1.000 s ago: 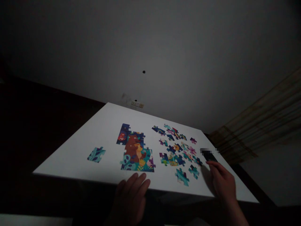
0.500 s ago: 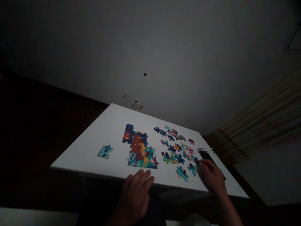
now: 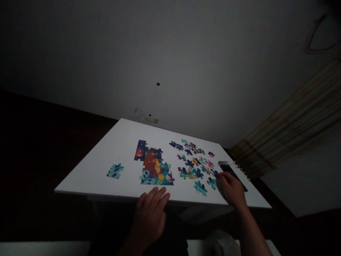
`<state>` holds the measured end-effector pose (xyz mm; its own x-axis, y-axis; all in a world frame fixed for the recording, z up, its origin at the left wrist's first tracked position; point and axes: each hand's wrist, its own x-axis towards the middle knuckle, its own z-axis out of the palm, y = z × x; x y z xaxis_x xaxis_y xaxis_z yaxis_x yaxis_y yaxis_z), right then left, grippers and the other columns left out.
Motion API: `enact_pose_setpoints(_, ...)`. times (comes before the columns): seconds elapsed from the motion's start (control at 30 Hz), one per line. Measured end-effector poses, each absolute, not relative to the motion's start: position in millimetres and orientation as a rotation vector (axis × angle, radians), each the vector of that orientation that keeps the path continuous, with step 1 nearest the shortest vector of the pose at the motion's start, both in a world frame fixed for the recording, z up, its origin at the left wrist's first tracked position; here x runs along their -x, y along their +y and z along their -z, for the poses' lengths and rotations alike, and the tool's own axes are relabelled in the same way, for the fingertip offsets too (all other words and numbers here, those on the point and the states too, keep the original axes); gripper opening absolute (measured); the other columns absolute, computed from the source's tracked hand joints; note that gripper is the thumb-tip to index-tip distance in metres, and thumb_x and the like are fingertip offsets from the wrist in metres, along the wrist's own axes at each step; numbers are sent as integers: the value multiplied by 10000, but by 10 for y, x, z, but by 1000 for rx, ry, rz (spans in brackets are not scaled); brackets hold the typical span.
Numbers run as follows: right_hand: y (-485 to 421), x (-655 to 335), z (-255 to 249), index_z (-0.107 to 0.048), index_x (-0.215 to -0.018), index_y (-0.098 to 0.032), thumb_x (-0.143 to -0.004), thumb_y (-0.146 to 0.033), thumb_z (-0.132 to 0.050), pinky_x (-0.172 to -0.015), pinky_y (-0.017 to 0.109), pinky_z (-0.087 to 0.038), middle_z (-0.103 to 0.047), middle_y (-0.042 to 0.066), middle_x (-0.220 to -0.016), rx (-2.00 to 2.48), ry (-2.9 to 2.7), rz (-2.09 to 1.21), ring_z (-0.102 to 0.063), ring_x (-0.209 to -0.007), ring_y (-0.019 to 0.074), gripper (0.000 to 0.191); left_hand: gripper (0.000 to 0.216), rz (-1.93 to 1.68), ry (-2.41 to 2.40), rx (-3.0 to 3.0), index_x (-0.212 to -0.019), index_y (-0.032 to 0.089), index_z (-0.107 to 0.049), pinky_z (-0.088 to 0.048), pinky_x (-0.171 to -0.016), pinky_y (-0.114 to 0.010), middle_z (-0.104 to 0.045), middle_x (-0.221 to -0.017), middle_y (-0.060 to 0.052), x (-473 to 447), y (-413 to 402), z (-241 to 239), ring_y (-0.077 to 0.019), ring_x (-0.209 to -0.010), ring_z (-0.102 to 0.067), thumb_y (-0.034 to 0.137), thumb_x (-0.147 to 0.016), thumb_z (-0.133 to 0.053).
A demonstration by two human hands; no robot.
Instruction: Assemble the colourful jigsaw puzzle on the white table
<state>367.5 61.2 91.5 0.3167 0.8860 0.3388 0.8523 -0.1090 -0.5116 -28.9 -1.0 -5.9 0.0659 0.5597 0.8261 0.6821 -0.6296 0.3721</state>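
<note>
My left hand [image 3: 151, 215] rests on the near table edge, fingers stretched out and holding nothing. Just beyond its fingertips lies a joined section of jigsaw puzzle [image 3: 156, 169], with a brown bear and a yellow-orange figure in the picture. Over on the right, my right hand [image 3: 231, 189] has its fingers pinched on a small dark puzzle piece [image 3: 217, 175], partly covered by the fingertips. Loose puzzle pieces [image 3: 197, 173] are scattered to its left. A teal puzzle piece [image 3: 200, 188] lies nearer the front edge. Apart on the left sits a leaf-patterned puzzle piece [image 3: 115, 171].
A dark flat object [image 3: 234, 175], partly pixelated, lies beyond my right hand on the white table [image 3: 87, 177]. The grey wall [image 3: 186, 71] stands behind the table, with a socket [image 3: 151, 119] low on it. Below the front edge is a clear plastic bag [image 3: 221, 243].
The view has shifted, so the table and both hands appear slightly left and higher. My right hand stays pinched by the loose pieces. The left hand keeps its place at the edge.
</note>
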Motion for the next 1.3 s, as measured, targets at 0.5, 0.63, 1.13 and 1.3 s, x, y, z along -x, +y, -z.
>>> enact_pose_setpoints(0.5,593,-3589,-961,-818,-1011,-177,-915,-425,-520,-626,334,-403,-756,51,-744,1818,-1496,-86,-632,-639,231,399,415,1637,-1362,2156,-1319,317,-744,-213,-1298,-482,-804,-1310,-45,239,-16,-25,-262,-1274,-686,198,-942,-616)
enact_pose_setpoints(0.63,588,-3594,-961,-815,-1007,-178,-918,-418,-524,-621,327,-392,-736,42,-722,1772,-1490,-113,-612,-625,222,388,368,1594,-1365,2121,-1271,304,-750,-228,-1283,-488,-813,-1283,-51,272,17,-16,-271,-1248,-692,215,-936,-626)
enact_pose_setpoints(1.13,581,-3635,-946,-812,-974,-184,-911,-367,-539,-590,311,-348,-635,-1,-622,1674,-1429,-147,-552,-580,203,334,439,1253,-1249,2117,-1328,278,-697,-270,-1229,-498,-807,-1291,-76,409,71,-2,-295,-1201,-710,228,-892,-683)
enact_pose_setpoints(1.3,577,-3642,-957,-819,-949,-188,-908,-367,-546,-591,317,-344,-619,-3,-614,1638,-1408,-145,-539,-579,201,329,453,1267,-1256,2084,-1328,305,-695,-262,-1226,-512,-808,-1264,-68,411,127,103,-298,-1190,-704,259,-878,-714)
